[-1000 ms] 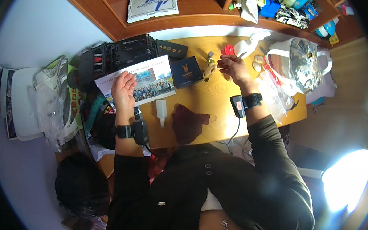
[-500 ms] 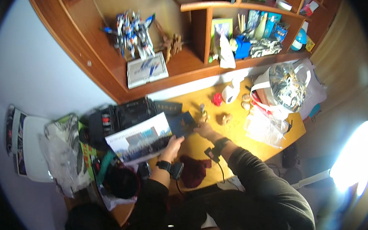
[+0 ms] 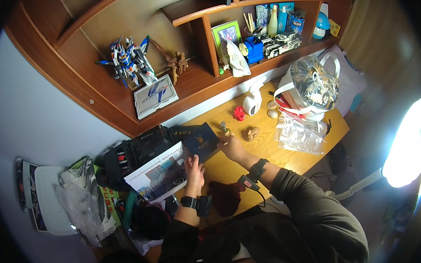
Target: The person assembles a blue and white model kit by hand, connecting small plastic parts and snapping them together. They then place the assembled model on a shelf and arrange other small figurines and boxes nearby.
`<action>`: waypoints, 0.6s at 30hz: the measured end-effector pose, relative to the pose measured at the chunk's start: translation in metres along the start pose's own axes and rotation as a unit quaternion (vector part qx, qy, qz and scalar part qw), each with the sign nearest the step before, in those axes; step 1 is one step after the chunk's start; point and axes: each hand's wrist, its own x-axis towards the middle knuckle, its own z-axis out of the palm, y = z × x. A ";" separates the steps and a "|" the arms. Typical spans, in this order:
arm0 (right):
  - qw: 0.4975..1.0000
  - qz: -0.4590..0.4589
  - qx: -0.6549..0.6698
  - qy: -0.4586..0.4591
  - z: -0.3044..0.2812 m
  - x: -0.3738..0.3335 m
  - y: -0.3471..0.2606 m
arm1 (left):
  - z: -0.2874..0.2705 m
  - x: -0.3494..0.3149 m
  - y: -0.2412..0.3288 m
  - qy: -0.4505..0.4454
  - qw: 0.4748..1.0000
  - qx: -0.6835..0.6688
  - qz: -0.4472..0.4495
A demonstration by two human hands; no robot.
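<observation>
Dark blue box [image 3: 202,143] above the worktop [image 3: 276,157], a hand at its near and right edges.
Nearest-first hazards: the photo print [image 3: 162,172], just left of the box, could be dragged askew if the left hand [image 3: 195,175] sweeps sideways; the small bottle [image 3: 225,130], just beyond the box's right edge, could topple if the right hand [image 3: 234,149] swings outward. Pose: left fingers point up to the box's near edge, their grip's hold impossible to tell; the right grip, slanting in, pinches the box's right edge.

White bag [image 3: 287,90] left of lit lamp [image 3: 405,146]
</observation>
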 end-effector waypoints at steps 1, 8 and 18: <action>1.000 -0.023 0.010 0.013 -0.004 -0.001 -0.005 | 0.003 -0.003 0.005 -0.020 0.999 -0.005 0.034; 0.992 -0.002 0.126 0.022 -0.041 -0.014 -0.042 | 0.032 -0.022 0.047 -0.067 0.988 -0.014 0.136; 0.976 -0.114 0.180 -0.041 -0.090 -0.020 -0.097 | 0.070 -0.044 0.118 -0.125 0.977 0.007 0.172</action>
